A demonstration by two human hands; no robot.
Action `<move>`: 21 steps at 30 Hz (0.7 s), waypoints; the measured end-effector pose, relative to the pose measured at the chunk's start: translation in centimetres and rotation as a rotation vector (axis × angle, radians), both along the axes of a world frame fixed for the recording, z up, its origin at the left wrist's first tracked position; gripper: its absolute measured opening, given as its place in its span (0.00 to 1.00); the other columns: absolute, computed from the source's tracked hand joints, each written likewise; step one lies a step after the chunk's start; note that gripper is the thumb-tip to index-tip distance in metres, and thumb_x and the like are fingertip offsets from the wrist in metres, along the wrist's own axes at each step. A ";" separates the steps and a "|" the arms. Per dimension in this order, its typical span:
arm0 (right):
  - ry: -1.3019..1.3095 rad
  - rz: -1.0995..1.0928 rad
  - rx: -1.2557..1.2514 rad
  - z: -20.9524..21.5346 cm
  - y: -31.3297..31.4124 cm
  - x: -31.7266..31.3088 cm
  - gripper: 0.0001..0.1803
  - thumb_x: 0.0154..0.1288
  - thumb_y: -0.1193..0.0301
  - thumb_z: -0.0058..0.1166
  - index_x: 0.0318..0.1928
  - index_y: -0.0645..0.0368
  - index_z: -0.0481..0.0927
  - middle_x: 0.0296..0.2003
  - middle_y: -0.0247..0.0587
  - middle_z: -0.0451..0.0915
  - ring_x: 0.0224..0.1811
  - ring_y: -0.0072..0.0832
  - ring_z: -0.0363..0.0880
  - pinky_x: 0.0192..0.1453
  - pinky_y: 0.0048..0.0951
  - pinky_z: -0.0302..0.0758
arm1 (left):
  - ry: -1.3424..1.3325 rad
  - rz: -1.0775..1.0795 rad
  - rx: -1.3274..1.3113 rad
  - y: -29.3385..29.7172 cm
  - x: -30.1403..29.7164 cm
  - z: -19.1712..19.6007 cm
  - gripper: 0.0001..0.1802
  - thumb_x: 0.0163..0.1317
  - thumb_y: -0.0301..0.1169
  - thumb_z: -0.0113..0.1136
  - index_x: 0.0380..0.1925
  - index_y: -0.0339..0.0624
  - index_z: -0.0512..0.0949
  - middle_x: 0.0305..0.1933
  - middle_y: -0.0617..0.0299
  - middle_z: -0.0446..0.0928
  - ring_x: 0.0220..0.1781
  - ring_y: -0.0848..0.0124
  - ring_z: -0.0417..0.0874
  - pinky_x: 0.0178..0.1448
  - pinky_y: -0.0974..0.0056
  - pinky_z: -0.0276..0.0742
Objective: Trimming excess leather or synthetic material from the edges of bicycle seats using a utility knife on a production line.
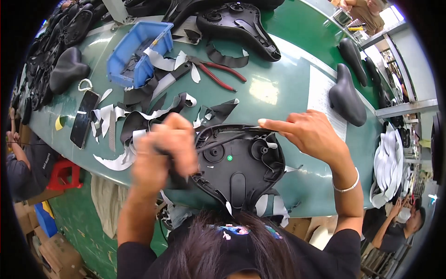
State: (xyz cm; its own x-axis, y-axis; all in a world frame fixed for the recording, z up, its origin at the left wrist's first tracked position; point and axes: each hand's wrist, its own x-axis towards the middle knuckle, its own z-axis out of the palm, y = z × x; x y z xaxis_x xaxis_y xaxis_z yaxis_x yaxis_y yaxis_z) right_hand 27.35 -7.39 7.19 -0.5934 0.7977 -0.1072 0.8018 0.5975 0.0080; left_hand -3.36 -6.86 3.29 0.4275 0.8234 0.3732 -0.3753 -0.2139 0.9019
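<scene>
A black bicycle saddle (223,174) lies underside up on the green table before me, a round green sticker inside its shell. My left hand (166,151), smeared by motion, is closed at the saddle's left side. A dark strip (220,141) runs from it across the shell toward the far rim. At that far rim my right hand (312,135) has thumb and forefinger closed on the edge, its other fingers curled. The fingertips hide exactly what they pinch there. Black and white trimmings (155,114) lie just beyond my left hand.
Red-handled pincers (220,76) and a blue bin (134,58) of scraps lie farther back. A phone (84,118) rests at the left. Other saddles (346,97) stand at the right and far side (239,28). Co-workers (395,223) sit at both sides; a red stool (65,174) stands left.
</scene>
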 end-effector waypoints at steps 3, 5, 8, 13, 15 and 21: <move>-0.039 -0.150 -0.053 0.1 -4.0 0.1 0.28 0.61 0.71 0.52 0.63 0.35 0.70 0.17 0.35 0.70 0.17 0.34 0.70 0.22 0.35 0.62 | -0.090 -0.010 0.302 2.9 -5.2 2.2 0.34 0.72 0.49 0.33 0.09 0.42 0.68 0.15 0.61 0.72 0.32 0.63 0.70 0.47 0.54 0.61; -0.086 -0.256 -0.077 0.2 -7.5 -0.9 0.28 0.61 0.70 0.52 0.63 0.38 0.69 0.16 0.35 0.70 0.16 0.34 0.69 0.22 0.35 0.61 | -0.521 0.201 0.018 3.8 -9.1 5.1 0.29 0.71 0.48 0.36 0.20 0.37 0.73 0.20 0.61 0.69 0.32 0.64 0.68 0.46 0.56 0.62; -0.030 -0.433 -0.079 -0.2 -9.9 -2.0 0.30 0.60 0.70 0.54 0.64 0.42 0.68 0.16 0.36 0.70 0.15 0.35 0.69 0.22 0.35 0.62 | -0.327 -0.278 -0.389 7.3 -4.1 2.3 0.09 0.63 0.30 0.47 0.35 0.36 0.74 0.29 0.62 0.69 0.26 0.67 0.67 0.36 0.62 0.72; 0.125 -0.383 -0.151 0.6 -7.5 0.0 0.29 0.60 0.70 0.54 0.63 0.43 0.69 0.17 0.37 0.70 0.16 0.37 0.69 0.23 0.35 0.64 | 1.113 -0.335 0.700 7.5 6.7 0.0 0.09 0.58 0.32 0.60 0.30 0.38 0.74 0.42 0.56 0.74 0.55 0.61 0.69 0.59 0.59 0.63; 0.125 -0.367 -0.123 -0.3 -7.5 0.5 0.28 0.60 0.70 0.54 0.63 0.44 0.69 0.17 0.37 0.71 0.17 0.38 0.70 0.23 0.35 0.64 | 0.427 -0.576 0.427 7.3 9.2 -0.6 0.12 0.62 0.35 0.57 0.26 0.38 0.74 0.36 0.59 0.75 0.48 0.63 0.74 0.56 0.59 0.68; 0.068 -0.562 -0.110 -1.5 -14.8 -1.2 0.28 0.62 0.70 0.54 0.63 0.48 0.68 0.17 0.38 0.70 0.16 0.36 0.71 0.21 0.35 0.65 | -0.332 -0.017 -0.455 8.3 10.5 2.1 0.14 0.69 0.35 0.46 0.25 0.39 0.68 0.19 0.64 0.67 0.18 0.74 0.67 0.25 0.68 0.65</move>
State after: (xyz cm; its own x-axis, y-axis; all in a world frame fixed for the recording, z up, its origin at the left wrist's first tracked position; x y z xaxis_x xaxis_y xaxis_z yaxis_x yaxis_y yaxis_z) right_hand 26.13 -22.18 5.71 -0.0905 0.9788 -0.1836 0.9929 0.0745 -0.0923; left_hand 7.13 1.43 5.43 0.3626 0.9267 0.0986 -0.6548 0.1780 0.7345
